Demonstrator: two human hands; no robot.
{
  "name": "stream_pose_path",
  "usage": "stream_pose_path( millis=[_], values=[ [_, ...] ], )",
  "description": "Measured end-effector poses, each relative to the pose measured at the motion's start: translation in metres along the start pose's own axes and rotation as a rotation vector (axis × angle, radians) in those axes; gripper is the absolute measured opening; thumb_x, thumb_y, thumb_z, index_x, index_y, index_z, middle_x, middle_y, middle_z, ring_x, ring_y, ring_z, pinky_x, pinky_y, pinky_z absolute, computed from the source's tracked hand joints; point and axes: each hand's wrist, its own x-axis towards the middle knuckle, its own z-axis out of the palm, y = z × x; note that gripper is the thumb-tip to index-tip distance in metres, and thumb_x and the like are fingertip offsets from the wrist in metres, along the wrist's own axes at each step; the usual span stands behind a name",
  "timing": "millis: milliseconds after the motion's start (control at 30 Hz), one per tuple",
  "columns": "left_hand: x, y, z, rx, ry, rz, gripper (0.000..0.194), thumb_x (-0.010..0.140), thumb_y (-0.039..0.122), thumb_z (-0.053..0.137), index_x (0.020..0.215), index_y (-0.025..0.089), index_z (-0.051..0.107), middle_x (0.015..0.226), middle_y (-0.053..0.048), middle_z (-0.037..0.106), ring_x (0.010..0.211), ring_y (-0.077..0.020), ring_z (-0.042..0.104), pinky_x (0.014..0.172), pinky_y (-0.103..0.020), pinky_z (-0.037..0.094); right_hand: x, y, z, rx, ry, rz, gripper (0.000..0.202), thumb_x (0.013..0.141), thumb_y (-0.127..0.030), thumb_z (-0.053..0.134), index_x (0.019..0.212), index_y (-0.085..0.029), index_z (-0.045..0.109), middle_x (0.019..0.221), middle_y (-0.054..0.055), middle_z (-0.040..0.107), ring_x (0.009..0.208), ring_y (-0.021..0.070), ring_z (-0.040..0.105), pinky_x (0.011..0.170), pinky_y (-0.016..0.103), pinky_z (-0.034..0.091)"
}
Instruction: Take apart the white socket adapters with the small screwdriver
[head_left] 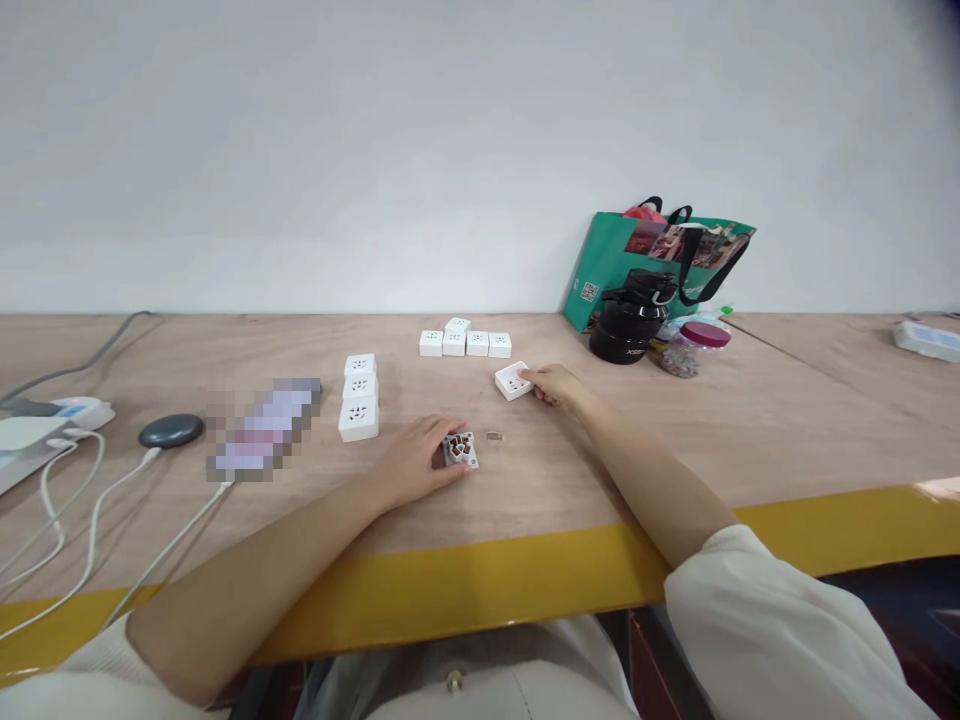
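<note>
- In the head view, nine white socket pieces are counted on or just over the wooden surface (pixel 787 430): one in the right hand, three in a column at left, five grouped near the wall.
- By the right hand (pixel 556 384), one white socket cover (pixel 514 381) is grasped at its right edge, right of centre; whether it is lifted cannot be told.
- By the left hand (pixel 416 462), one socket insert (pixel 460 450) with copper-coloured parts is gripped between thumb and fingers, near the front edge.
- One small clear piece (pixel 494 436) is seen just right of the insert.
- The column of three (pixel 359 387) is set beyond the left hand; four of the group (pixel 454 344) are lined up in a row, the fifth placed behind.
- One green bag (pixel 615 255) is stood by the wall, with something red showing at its top.
- One black flask (pixel 628 325) is placed before it; its contents cannot be seen.
- One transparent jar (pixel 679 360) with a maroon lid (pixel 705 335) is partly filled with small brownish pieces.
- One phone (pixel 266 428), pixelated, is laid at left.
</note>
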Motion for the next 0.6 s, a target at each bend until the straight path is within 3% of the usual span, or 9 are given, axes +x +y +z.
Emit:
stream_pose_path(
  millis=[300,600],
  values=[
    [0.0005,-0.0008,0.0015,0.016,0.018,-0.012,0.047,0.079,0.047,0.057,0.118,0.022,0.050,0.116,-0.007,0.053,0.110,-0.0276,0.047,0.093,-0.041,0.039,0.0040,0.0003,-0.0075,0.116,0.076,0.047,0.041,0.089,-0.050,0.036,0.065,-0.018,0.045,0.045,-0.004,0.040,0.035,0.0057,0.029,0.036,0.021,0.022],
    [0.0016,-0.0011,0.0020,0.034,0.004,-0.008,0.046,0.081,0.047,0.056,0.119,0.022,0.052,0.112,-0.007,0.053,0.106,-0.0259,0.048,0.091,-0.039,0.039,0.0001,-0.0001,-0.0052,-0.002,0.131,-0.019,0.037,0.082,-0.048,0.051,0.062,-0.017,0.048,0.044,-0.003,0.042,0.038,0.0080,0.035,0.039,0.022,0.023]
  ],
)
